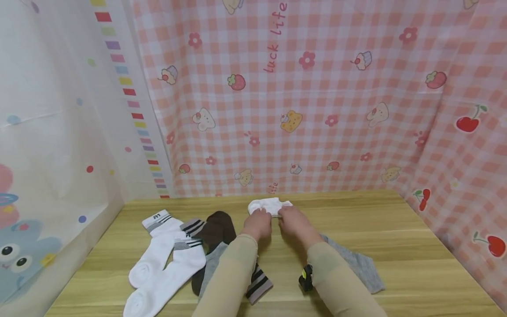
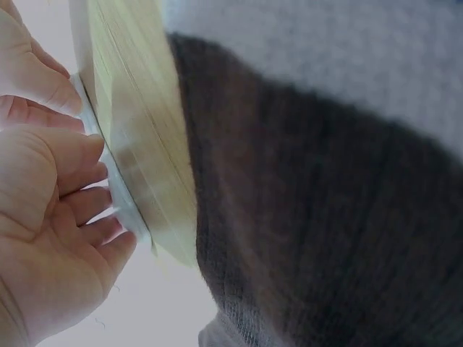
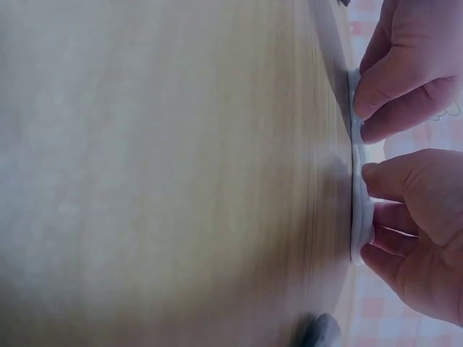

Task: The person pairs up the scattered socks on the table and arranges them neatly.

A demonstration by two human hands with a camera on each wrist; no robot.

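A small white sock point(image 1: 270, 205) lies flat at the far middle of the wooden table point(image 1: 396, 246). Both hands are on its near edge, knuckles up. My left hand point(image 1: 260, 219) pinches its left part with curled fingers, and my right hand point(image 1: 288, 216) pinches its right part. In the left wrist view the left hand's fingertips point(image 2: 108, 217) touch the thin white sock point(image 2: 123, 206). The right wrist view shows the right hand point(image 3: 391, 217) with curled fingers on the white sock point(image 3: 359, 217), and the left hand point(image 3: 391, 87) just above it.
Left of my arms lie two white socks with striped cuffs point(image 1: 166, 259), a dark brown sock point(image 1: 218, 229) and a striped sock point(image 1: 259, 286). A grey sock point(image 1: 362, 266) lies under my right forearm. Pink checked cloth point(image 1: 297, 110) walls the back and right.
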